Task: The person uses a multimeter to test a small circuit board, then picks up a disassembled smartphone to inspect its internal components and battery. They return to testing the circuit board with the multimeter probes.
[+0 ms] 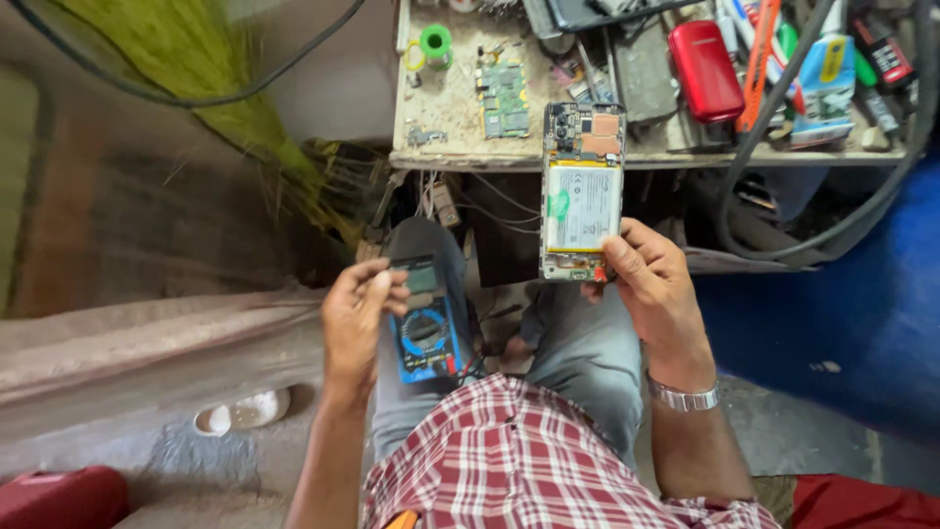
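Note:
My right hand [654, 284] holds an opened phone [583, 191] upright by its lower end, the back cover off, so the white battery and the circuit parts show. My left hand [357, 318] grips a blue multimeter [426, 323] by its left side; the meter rests on my left thigh, its dial and small screen facing up. A metal watch is on my right wrist. I sit with both knees under the edge of a workbench [470, 157].
On the workbench lie a green circuit board [504, 96], a green solder spool [436, 41], a red case [705, 69], pens and tools. Black cables [754, 147] loop down at the right. A broom [225, 88] leans at the left. A white sandal [243, 411] lies on the floor.

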